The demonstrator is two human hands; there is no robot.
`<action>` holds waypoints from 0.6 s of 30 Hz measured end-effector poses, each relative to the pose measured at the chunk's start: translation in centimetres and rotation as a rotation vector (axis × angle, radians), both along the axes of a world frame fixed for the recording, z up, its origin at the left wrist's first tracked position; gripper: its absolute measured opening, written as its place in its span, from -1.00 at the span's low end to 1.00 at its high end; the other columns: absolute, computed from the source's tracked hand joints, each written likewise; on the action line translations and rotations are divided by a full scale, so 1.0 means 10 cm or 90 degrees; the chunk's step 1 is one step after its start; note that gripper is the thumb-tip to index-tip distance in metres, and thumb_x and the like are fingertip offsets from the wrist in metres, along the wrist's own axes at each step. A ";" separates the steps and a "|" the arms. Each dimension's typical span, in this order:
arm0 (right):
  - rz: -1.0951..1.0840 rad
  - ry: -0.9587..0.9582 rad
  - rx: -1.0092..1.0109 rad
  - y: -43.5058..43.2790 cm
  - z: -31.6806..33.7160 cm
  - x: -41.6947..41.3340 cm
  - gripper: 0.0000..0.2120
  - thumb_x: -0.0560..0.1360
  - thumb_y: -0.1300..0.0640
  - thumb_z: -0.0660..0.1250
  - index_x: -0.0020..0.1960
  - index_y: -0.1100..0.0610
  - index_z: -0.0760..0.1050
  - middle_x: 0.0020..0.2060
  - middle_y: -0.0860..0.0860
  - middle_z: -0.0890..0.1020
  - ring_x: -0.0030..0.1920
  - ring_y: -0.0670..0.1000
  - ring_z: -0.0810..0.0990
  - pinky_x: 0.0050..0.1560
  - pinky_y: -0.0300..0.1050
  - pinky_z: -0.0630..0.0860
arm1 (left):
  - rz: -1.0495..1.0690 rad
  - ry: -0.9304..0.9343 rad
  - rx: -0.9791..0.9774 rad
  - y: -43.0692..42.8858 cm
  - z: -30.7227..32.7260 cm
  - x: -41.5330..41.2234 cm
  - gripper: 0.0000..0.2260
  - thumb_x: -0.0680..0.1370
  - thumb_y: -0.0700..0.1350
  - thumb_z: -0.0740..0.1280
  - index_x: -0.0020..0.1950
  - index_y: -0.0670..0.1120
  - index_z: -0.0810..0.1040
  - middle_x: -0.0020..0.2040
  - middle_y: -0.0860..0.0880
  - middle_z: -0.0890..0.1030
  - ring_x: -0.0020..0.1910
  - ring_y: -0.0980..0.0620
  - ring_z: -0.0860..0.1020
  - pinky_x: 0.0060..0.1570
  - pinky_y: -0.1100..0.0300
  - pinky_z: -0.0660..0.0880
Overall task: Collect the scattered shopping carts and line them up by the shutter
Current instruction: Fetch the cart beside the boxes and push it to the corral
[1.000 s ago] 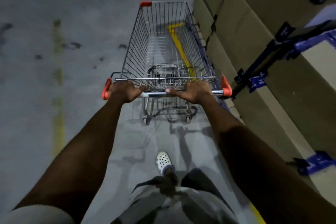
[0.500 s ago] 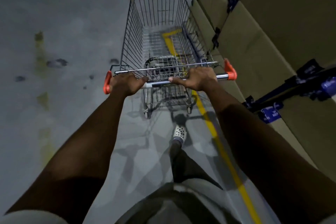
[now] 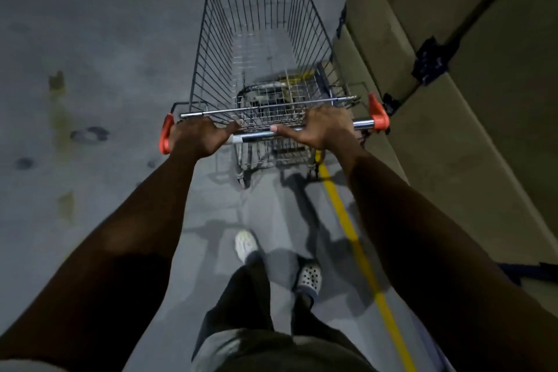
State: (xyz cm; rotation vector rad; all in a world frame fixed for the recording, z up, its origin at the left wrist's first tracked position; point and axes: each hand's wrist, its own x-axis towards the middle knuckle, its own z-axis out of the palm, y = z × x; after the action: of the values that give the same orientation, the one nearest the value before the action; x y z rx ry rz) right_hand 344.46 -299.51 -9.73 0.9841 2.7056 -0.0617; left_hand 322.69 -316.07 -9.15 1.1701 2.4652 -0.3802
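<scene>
A wire shopping cart point(image 3: 259, 39) with orange corner caps stands on the grey floor straight ahead of me, its basket empty. Both hands grip its chrome handle bar point(image 3: 256, 137). My left hand point(image 3: 199, 137) is closed on the bar near the left orange end cap. My right hand point(image 3: 320, 127) is closed on the bar toward the right end cap. No shutter is in view.
A wall of stacked cardboard boxes point(image 3: 471, 118) with dark straps runs close along the cart's right side. A yellow floor line point(image 3: 356, 244) runs under the cart and back past my feet point(image 3: 308, 278). Stained concrete floor point(image 3: 90, 69) spreads to the left.
The cart has rolled forward along the boxes with both hands still on the handle. My feet have stepped forward, and the yellow line now trails behind the cart.
</scene>
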 end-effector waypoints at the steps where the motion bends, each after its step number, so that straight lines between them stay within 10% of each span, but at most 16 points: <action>1: -0.003 0.005 0.001 0.16 0.00 -0.19 0.03 0.32 -0.75 -0.21 -0.28 0.14 0.56 -0.31 0.11 0.58 -0.22 0.09 0.59 -0.18 -0.03 0.34 | -0.004 0.006 0.007 0.17 -0.02 -0.21 -0.06 0.48 0.58 -0.22 0.31 -0.03 0.63 0.38 -0.10 0.58 0.38 -0.15 0.51 0.50 -0.21 0.03; 11: -0.062 0.059 -0.013 1.61 -0.05 -2.13 -0.03 0.33 -0.74 -0.19 -0.41 0.12 0.47 -0.40 0.09 0.53 -0.27 0.07 0.56 0.01 0.02 0.58 | -0.039 0.029 0.068 1.83 -0.15 -2.30 -0.15 0.52 0.49 -0.12 0.23 -0.13 0.63 0.27 -0.21 0.62 0.25 -0.24 0.56 0.29 -0.11 0.33; 18: -0.116 -0.017 -0.050 2.46 0.02 -3.25 0.09 0.25 -0.77 -0.27 -0.15 0.14 0.56 -0.04 0.22 0.67 0.06 0.19 0.66 0.15 0.10 0.56 | -0.102 0.014 0.081 2.82 -0.24 -3.52 -0.16 0.55 0.49 -0.08 0.16 -0.16 0.66 0.22 -0.24 0.64 0.18 -0.24 0.59 0.12 -0.05 0.44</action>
State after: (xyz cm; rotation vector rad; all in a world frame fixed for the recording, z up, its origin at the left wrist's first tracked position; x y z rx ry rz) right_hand 311.97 -274.90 -9.55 1.1947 2.5611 -0.1869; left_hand 287.50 -287.87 -11.58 1.4289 2.4521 -0.2862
